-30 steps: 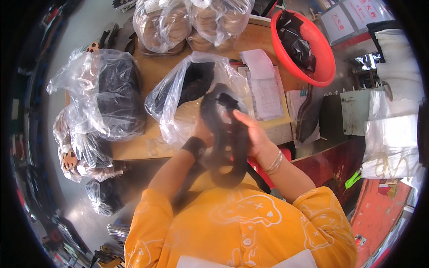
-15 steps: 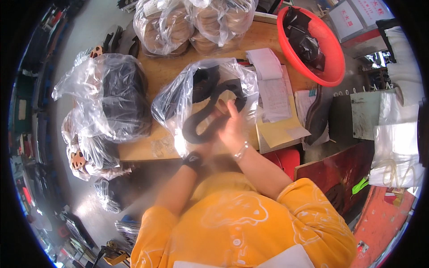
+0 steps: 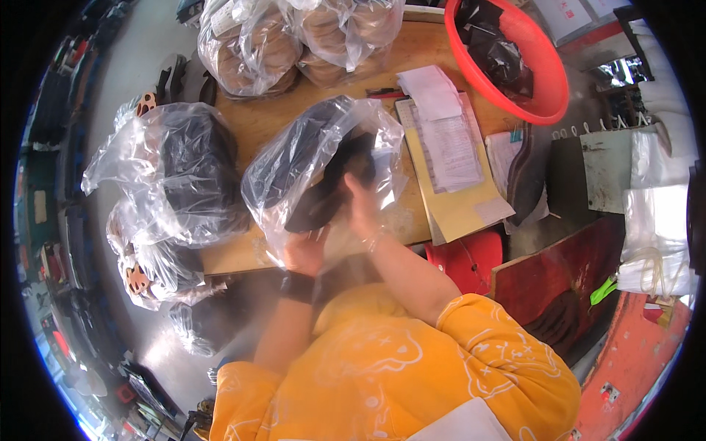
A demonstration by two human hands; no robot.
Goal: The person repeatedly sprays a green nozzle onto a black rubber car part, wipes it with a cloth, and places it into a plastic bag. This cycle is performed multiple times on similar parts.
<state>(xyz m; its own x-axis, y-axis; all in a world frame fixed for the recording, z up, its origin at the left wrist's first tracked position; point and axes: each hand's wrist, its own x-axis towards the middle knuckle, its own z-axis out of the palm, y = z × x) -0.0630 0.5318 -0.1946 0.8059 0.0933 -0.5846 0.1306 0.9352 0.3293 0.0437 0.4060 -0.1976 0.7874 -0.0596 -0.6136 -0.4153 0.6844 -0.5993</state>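
Holding dark curved piece at mouth of clear bag above wooden table with half-closed right hand and left hand cupped at lower end, likely for support from two sides, but cannot tell left-hand closure through blur.

I hold a curved black piece at a clear plastic bag on a wooden table.
The piece is blurred and slants from the table's near edge up toward its far right corner; how much sits inside, I can't tell. The thin, shiny, wrinkled bag lies close to the near edge, dark contents showing through its left side.
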